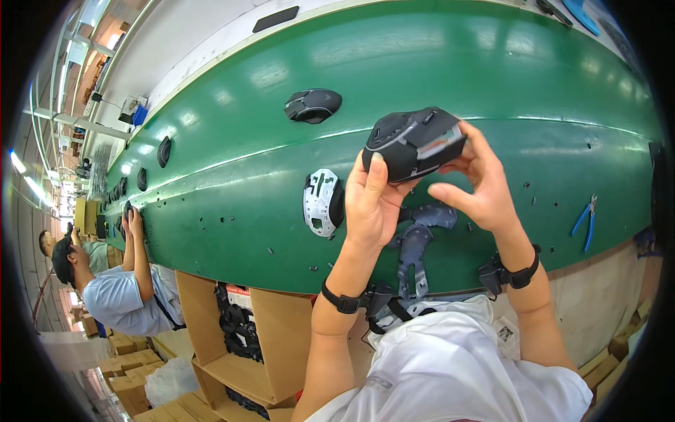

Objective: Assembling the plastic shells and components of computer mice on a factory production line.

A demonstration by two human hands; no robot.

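Head view: both hands hold one black computer mouse (413, 143) up above the green worktop (492, 77). Left hand (371, 204) grips its near end, thumb up its side; right hand (477, 181) pinches the far end with fingertips. One finished black mouse (313, 105) lies further out on the worktop. One white shell part (321, 202) sits just left of the left hand, and one grey frame part (416, 243) lies under the wrists. One pair of blue pliers (585, 221) lies well to the right. Several dark mice line the worktop's left stretch; their count is unclear. One co-worker (116, 292) stands at the left.
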